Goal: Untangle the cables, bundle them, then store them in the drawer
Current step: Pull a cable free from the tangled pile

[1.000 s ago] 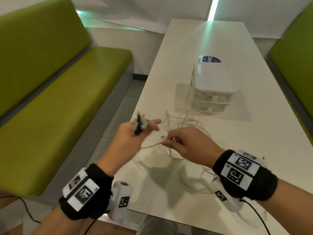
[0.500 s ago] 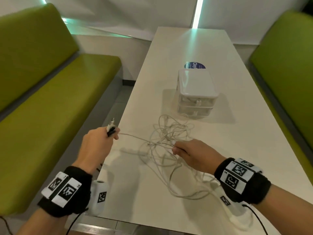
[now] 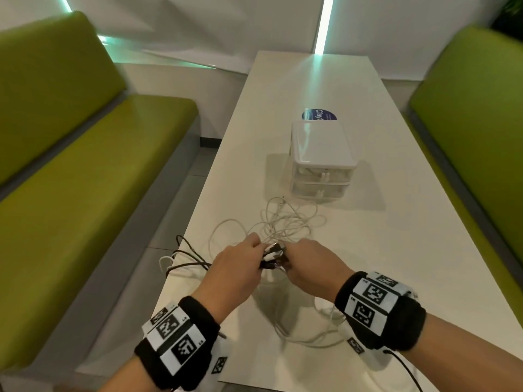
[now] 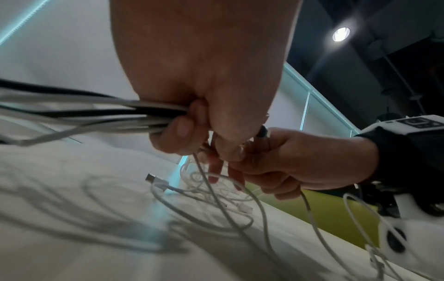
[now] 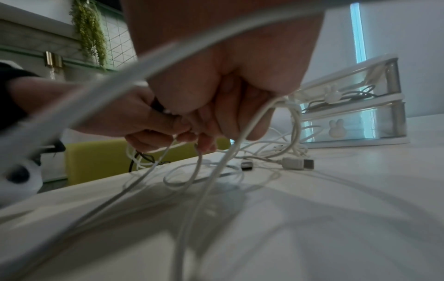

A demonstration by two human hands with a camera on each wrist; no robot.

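Left hand (image 3: 235, 267) now meeting right hand (image 3: 314, 264) – both gripping cables (image 3: 274, 257) at plug ends; untangling giving way to bundling, drawer (image 3: 321, 176) unopened.

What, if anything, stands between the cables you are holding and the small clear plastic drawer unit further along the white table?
Only the loose tangle of white cables lies on the white table between the hands and the clear two-drawer unit. Both drawers look closed, and the upper one already holds cables.
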